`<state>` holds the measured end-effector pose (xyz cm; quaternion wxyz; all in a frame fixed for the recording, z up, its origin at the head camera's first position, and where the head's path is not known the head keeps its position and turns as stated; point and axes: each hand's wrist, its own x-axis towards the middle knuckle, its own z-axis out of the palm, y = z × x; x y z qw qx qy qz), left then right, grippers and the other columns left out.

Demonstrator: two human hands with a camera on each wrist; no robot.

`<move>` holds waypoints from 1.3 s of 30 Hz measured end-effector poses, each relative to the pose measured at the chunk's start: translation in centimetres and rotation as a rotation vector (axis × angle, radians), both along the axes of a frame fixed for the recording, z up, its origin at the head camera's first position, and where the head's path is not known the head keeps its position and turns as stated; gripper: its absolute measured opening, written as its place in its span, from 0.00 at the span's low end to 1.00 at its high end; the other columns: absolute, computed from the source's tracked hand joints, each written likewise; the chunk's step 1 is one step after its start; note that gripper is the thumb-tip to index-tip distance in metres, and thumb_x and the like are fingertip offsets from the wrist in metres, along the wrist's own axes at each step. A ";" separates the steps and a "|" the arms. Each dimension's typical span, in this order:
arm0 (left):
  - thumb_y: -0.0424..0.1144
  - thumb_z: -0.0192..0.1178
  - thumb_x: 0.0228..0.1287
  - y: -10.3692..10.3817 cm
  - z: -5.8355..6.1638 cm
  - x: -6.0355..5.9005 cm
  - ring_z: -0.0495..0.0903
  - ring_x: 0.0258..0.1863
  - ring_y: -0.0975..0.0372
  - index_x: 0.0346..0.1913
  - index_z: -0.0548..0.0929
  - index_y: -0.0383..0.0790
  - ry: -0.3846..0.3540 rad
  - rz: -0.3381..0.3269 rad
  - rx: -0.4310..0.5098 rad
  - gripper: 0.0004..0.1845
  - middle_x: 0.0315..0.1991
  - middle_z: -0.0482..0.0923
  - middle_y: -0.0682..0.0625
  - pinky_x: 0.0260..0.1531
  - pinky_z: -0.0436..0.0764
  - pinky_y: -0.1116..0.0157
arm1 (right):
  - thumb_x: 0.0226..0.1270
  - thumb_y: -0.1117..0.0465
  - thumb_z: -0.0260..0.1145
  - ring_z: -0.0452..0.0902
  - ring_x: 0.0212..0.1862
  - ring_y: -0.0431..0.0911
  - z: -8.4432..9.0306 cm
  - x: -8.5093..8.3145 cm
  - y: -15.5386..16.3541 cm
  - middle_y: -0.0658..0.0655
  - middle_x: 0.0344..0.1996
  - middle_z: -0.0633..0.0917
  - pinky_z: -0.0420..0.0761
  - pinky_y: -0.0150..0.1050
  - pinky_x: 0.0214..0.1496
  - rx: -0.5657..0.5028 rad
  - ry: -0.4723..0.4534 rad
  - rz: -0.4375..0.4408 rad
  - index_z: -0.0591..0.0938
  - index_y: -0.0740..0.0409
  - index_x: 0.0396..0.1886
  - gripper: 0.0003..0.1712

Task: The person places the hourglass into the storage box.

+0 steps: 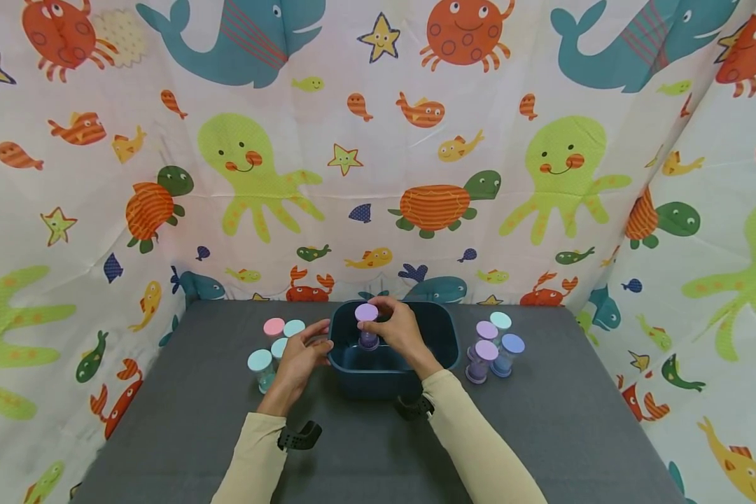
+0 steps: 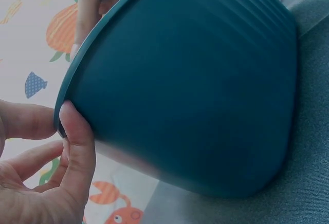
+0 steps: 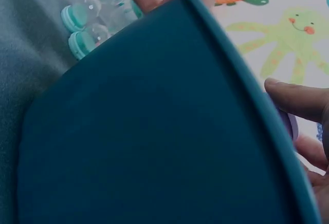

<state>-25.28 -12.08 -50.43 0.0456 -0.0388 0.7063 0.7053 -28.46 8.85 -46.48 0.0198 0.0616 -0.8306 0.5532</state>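
A dark teal-blue plastic bin (image 1: pixel 384 385) stands in the middle of the table. My left hand (image 1: pixel 302 358) pinches its left rim; the left wrist view shows the thumb (image 2: pixel 78 131) on the outer wall. My right hand (image 1: pixel 400 329) holds an upright sand timer (image 1: pixel 367 313) with lilac caps by its upper part, inside the bin near the left side. In the right wrist view the bin wall hides most of that timer, leaving a strip of its purple cap (image 3: pixel 292 124) beside my fingers.
Left of the bin stand several sand timers, with teal caps (image 1: pixel 260 360) and one pink cap (image 1: pixel 274 327). To its right is another group, with lilac caps (image 1: pixel 486 350), a blue cap (image 1: pixel 513 343) and a teal cap (image 1: pixel 500 320). A sea-animal curtain (image 1: pixel 378 196) hangs behind the table.
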 end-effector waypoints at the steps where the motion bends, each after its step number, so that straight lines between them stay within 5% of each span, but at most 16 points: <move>1: 0.31 0.59 0.66 0.0 0.0 0.0 0.78 0.44 0.53 0.65 0.75 0.45 0.000 -0.002 0.001 0.24 0.62 0.74 0.43 0.34 0.83 0.67 | 0.52 0.55 0.79 0.79 0.50 0.49 -0.1 -0.1 -0.1 0.54 0.47 0.86 0.80 0.46 0.53 0.016 0.008 0.002 0.83 0.49 0.51 0.25; 6: 0.30 0.58 0.66 0.1 -0.1 0.0 0.76 0.49 0.46 0.65 0.75 0.45 -0.005 -0.006 0.013 0.24 0.62 0.73 0.43 0.33 0.82 0.68 | 0.52 0.55 0.79 0.80 0.49 0.50 -0.2 -0.5 -0.5 0.56 0.47 0.86 0.80 0.47 0.53 0.075 0.021 0.010 0.82 0.53 0.52 0.26; 12: 0.30 0.59 0.66 0.1 0.0 0.1 0.78 0.44 0.54 0.65 0.75 0.45 -0.008 -0.008 0.008 0.24 0.61 0.74 0.43 0.33 0.83 0.67 | 0.53 0.57 0.78 0.79 0.45 0.48 -0.4 -0.9 -0.9 0.56 0.44 0.86 0.81 0.44 0.51 0.160 0.020 0.011 0.83 0.56 0.50 0.24; 19: 0.31 0.59 0.67 -0.1 0.3 0.0 0.77 0.49 0.46 0.65 0.75 0.46 -0.002 -0.006 -0.006 0.24 0.61 0.74 0.43 0.35 0.83 0.67 | 0.53 0.58 0.78 0.80 0.42 0.49 -0.5 -1.7 -1.5 0.58 0.43 0.87 0.82 0.45 0.49 0.240 0.009 0.031 0.83 0.58 0.49 0.23; 31: 0.31 0.58 0.68 -0.1 0.2 0.2 0.77 0.42 0.57 0.65 0.75 0.45 -0.013 -0.012 -0.011 0.23 0.62 0.73 0.42 0.36 0.83 0.66 | 0.53 0.59 0.78 0.79 0.43 0.49 -1.1 -1.7 -1.9 0.59 0.44 0.86 0.82 0.46 0.51 0.310 -0.052 0.065 0.82 0.61 0.51 0.25; 39: 0.31 0.57 0.68 -0.2 0.2 0.2 0.77 0.45 0.53 0.66 0.75 0.45 -0.018 -0.013 -0.009 0.24 0.61 0.73 0.43 0.35 0.83 0.67 | 0.52 0.62 0.78 0.80 0.43 0.50 -1.8 -1.8 -2.3 0.61 0.45 0.86 0.81 0.48 0.52 0.344 -0.053 0.066 0.82 0.64 0.52 0.26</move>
